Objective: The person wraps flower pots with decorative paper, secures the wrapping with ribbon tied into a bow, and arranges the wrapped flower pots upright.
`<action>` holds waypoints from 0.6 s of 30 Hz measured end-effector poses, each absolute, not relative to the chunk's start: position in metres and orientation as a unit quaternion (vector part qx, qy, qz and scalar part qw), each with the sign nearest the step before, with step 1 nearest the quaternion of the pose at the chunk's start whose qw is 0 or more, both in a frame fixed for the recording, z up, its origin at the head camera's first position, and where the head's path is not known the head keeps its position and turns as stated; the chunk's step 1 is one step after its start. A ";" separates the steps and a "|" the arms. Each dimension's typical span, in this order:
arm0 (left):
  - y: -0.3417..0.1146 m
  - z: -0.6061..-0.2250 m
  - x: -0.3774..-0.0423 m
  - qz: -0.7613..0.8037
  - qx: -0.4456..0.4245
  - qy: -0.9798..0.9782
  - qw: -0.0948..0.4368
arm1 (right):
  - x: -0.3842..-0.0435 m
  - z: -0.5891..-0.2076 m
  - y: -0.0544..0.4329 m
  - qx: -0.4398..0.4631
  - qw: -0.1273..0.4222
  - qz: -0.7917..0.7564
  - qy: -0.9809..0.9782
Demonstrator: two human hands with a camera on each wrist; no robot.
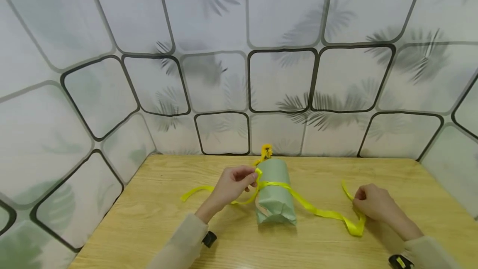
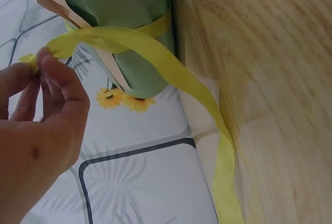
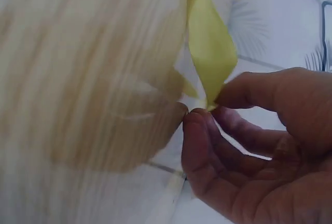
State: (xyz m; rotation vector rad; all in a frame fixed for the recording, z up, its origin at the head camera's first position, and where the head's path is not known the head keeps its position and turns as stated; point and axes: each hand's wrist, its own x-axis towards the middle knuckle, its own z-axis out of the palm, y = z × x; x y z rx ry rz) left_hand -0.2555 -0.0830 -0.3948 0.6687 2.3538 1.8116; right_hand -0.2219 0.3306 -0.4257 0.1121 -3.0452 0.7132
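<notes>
A bundle wrapped in pale green paper (image 1: 274,206) lies on the wooden table, its folded end toward me. Round its middle runs a yellow ribbon (image 1: 317,211) with long loose tails on both sides. My left hand (image 1: 235,184) pinches the ribbon between thumb and fingertips at the bundle's left side; in the left wrist view the ribbon (image 2: 171,68) arcs from those fingers down along the table. Off to the right, my right hand (image 1: 375,203) pinches the other tail near its end. That pinch shows closely on the ribbon (image 3: 210,47) in the right wrist view.
Yellow sunflower-like blooms (image 1: 266,151) poke out beyond the bundle's far end. The table (image 1: 149,219) meets a patterned wall covering (image 1: 284,78) at the back and sides. One ribbon tail lies on the wood left of the bundle.
</notes>
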 end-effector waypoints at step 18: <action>-0.078 -0.390 -0.251 0.549 0.228 0.804 -0.017 | -0.239 -0.375 0.231 0.079 0.128 0.453 -0.879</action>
